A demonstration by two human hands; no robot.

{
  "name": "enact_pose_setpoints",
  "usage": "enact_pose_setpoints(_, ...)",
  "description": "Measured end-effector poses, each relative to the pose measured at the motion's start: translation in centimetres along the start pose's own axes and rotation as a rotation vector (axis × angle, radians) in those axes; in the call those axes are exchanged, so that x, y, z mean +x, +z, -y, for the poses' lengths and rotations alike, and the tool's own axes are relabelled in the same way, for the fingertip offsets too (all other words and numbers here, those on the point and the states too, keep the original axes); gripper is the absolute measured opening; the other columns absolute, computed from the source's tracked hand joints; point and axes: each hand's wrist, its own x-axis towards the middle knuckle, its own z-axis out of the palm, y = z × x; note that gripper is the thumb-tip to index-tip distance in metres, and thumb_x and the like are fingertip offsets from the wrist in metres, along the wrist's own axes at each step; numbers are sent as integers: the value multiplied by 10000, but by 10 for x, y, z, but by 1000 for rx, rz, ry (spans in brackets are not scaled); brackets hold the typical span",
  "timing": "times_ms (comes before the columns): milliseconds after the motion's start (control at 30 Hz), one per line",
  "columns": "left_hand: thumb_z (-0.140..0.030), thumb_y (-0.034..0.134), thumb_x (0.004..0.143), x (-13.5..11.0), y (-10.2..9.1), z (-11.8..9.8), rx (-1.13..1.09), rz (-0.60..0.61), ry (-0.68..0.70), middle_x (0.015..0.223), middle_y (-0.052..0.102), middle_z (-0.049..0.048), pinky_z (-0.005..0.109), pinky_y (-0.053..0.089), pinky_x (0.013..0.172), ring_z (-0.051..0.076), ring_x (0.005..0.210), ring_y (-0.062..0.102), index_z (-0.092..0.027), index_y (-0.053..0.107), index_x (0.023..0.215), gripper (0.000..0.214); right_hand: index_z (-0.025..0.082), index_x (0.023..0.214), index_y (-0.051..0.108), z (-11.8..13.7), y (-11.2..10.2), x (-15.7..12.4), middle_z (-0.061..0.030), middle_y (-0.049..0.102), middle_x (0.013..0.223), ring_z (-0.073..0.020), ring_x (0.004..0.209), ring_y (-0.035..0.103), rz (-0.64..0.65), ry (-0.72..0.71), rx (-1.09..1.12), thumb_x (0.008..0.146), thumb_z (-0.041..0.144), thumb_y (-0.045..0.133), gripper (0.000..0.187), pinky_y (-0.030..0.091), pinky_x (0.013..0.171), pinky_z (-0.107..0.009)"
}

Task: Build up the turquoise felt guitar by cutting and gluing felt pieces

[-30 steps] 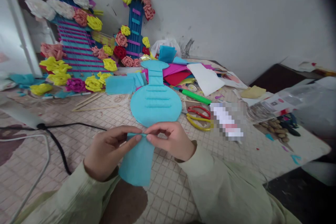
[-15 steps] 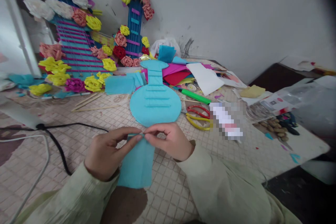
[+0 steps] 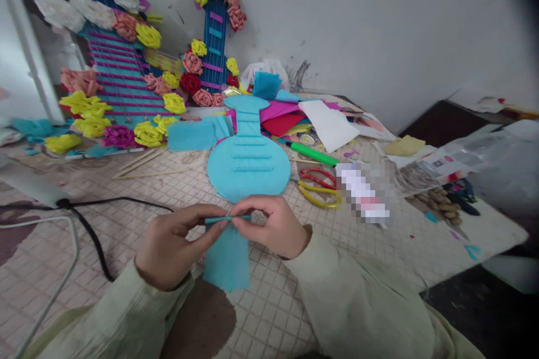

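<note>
A turquoise paper sheet point(image 3: 227, 261) hangs between my two hands, its top edge rolled into a thin tube. My left hand point(image 3: 172, 247) pinches the rolled edge from the left with thumb and forefinger. From the right, my right hand point(image 3: 273, 227) pinches the same rolled edge, fingers curled. Just beyond my hands lies a turquoise guitar-shaped cutout point(image 3: 248, 157) with raised paper strips across it.
Red and yellow scissors point(image 3: 318, 186) and a green marker point(image 3: 314, 154) lie right of the cutout. Coloured paper sheets point(image 3: 290, 115) are piled behind. Two decorated pieces with paper roses point(image 3: 122, 67) lean on the wall. A black cable point(image 3: 90, 224) crosses the left. Wooden sticks point(image 3: 143, 162) lie nearby.
The top edge of the turquoise sheet has been rolled tighter into a thin tube, and the sheet hangs shorter and narrower. Both hands stay in nearly the same place.
</note>
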Motion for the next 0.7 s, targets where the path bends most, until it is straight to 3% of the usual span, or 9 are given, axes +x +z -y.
enact_pose_setpoints(167,-287,654,686,1,-3,-1,19,37,50,654,697,-42,191,500,528,113,567,610,-252,685,762,89,174,777,667,0,0,1,-24,684,769,-142,718,613,-6,28,31,720,172,614,77,495,694,-271)
enact_pose_setpoints(467,-274,647,682,0,-1,-5,-28,25,-8,737,718,-25,260,545,645,160,688,652,-251,675,753,80,174,802,673,1,-1,0,-30,687,789,-140,729,613,20,89,102,751,225,613,93,502,692,-275)
enact_pose_setpoints(700,-297,643,698,6,-8,-3,-68,109,-67,768,731,5,219,538,552,158,673,665,-226,690,809,139,175,759,680,1,0,1,-28,694,765,-143,716,626,-59,117,144,721,221,642,70,507,683,-275)
